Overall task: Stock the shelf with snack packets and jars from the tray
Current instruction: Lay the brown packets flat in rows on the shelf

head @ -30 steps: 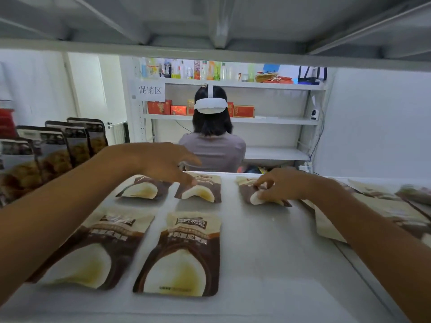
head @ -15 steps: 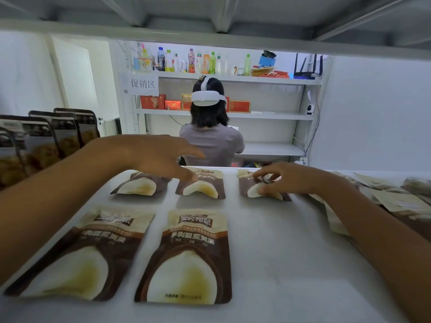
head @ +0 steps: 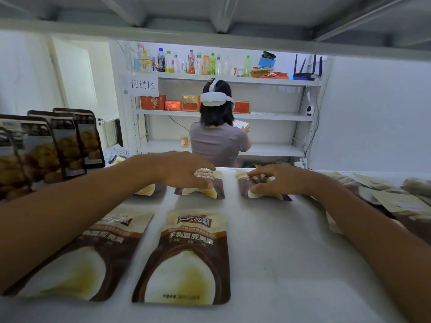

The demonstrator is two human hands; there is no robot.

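Brown and cream snack packets lie flat on the white shelf (head: 279, 252). Two lie in the front row, one in the middle (head: 186, 257) and one to the left (head: 93, 259). Three lie in the back row. My left hand (head: 184, 173) rests with straight fingers on the middle back packet (head: 210, 193). Part of the left back packet (head: 147, 190) is hidden by my left forearm. My right hand (head: 279, 180) lies with spread fingers on the right back packet (head: 243, 186), its thumb at the packet's near edge. No tray or jar is in sight.
Several loose packets are heaped at the right end of the shelf (head: 384, 201). Dark nut packets stand upright at the left (head: 67, 143). The shelf board above (head: 210, 36) hangs low. Behind the shelf, a person (head: 219, 141) faces another stocked rack.
My left hand has slid right and now covers the top of the middle back packet. My right hand's fingers have flattened and spread over the right back packet. The view has tilted slightly.
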